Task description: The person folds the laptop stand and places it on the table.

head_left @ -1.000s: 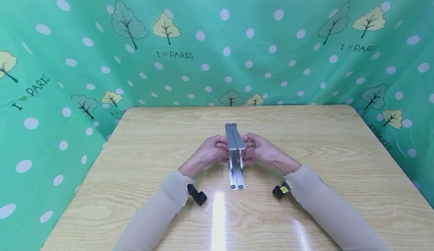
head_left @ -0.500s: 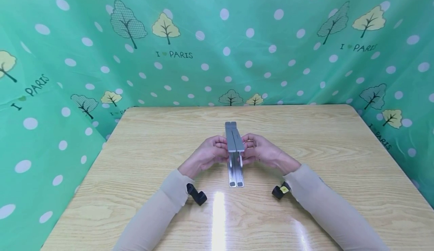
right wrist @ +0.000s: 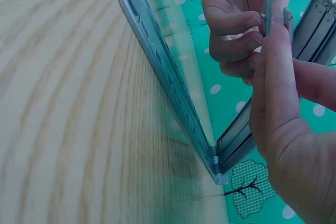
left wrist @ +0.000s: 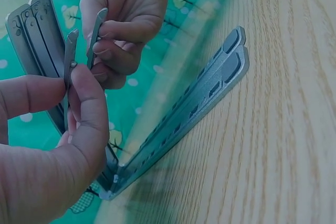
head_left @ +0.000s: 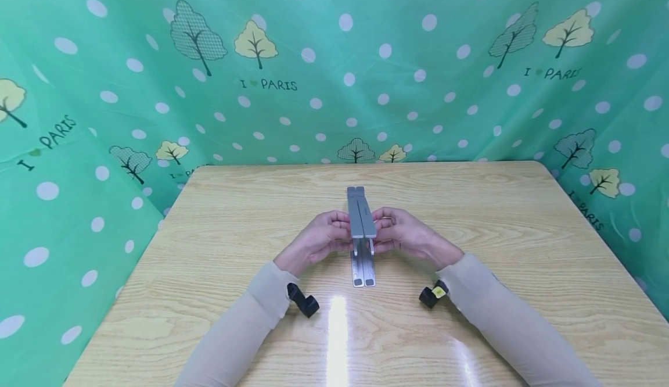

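A grey metal folding laptop stand (head_left: 362, 215) stands partly unfolded in the middle of the table. Its base rails (left wrist: 181, 111) lie low along the tabletop, and the upper arms (left wrist: 44, 32) slant up from a hinge at the far end. Between thumb and fingers, my left hand (head_left: 326, 237) pinches one thin support leg (left wrist: 68, 72). Facing it, my right hand (head_left: 405, 233) pinches the other support leg (right wrist: 268, 9). The legs hang apart below the upper arms; their tips are clear of the base. In the head view the stand's top hides some fingertips.
The wooden table (head_left: 251, 195) extends around the stand on every side. A green dotted cloth (head_left: 324, 114) hangs behind it and at both sides. Black wrist cameras (head_left: 303, 301) sit under both cuffs, close above the tabletop.
The near end of the stand's upper arms has dropped slightly toward me in the head view. The base's near end has shifted a little away. Both hands keep nearly the same place.
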